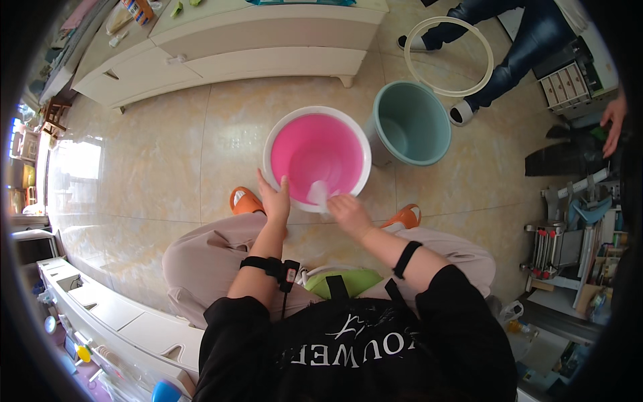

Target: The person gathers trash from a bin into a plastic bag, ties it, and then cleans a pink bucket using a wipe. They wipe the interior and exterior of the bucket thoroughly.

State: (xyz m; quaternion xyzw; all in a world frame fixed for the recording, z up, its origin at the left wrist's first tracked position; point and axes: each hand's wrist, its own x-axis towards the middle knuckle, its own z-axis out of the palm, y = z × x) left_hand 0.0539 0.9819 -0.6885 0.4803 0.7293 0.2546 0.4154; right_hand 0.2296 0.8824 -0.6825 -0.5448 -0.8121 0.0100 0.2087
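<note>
A round bin with a white outside and a pink inside (pixel 321 135) stands on the tiled floor between my feet. My left hand (pixel 275 198) lies against its near left rim, fingers spread, thumb at the edge. At the near right rim, my right hand (pixel 347 213) pinches a whitish wad (pixel 318 193), perhaps a tissue or cloth, that reaches over the rim into the bin. The wad is blurred. Touching or close beside the pink bin on the right is a grey-green plastic bin (pixel 414 123).
A cream ring (pixel 409 58) is near the green bin's far rim, before another person's legs (pixel 535 45). That person's hand (pixel 614 125) shows at far right. A low cream cabinet (pixel 271 63) stands ahead; white drawers (pixel 145 326) are behind left. Tools and shelves fill the right.
</note>
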